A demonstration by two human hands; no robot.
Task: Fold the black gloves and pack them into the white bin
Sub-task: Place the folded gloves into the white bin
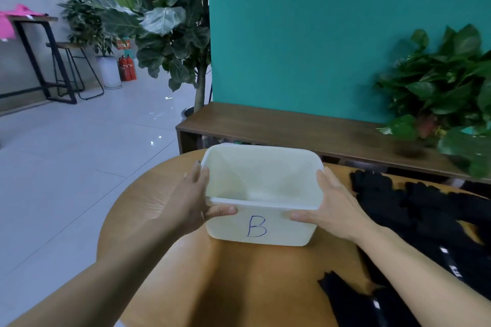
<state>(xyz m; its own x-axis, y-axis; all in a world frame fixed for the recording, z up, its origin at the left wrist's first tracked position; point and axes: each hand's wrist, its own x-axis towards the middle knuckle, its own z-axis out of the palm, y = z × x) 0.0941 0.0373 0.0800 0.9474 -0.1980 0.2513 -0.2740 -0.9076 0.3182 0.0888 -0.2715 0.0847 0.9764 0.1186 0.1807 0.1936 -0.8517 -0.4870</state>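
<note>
A white bin marked with a blue letter B stands on the round wooden table, and nothing lies inside it. My left hand grips its left side, thumb on the front wall below the rim. My right hand grips the right side the same way. A pile of black gloves lies on the table to the right of the bin. More black gloves with small white labels lie at the lower right.
Behind the table runs a low dark wooden bench against a teal wall. A leafy plant sits on its right end and a tall potted tree stands at its left. Tiled floor spreads to the left.
</note>
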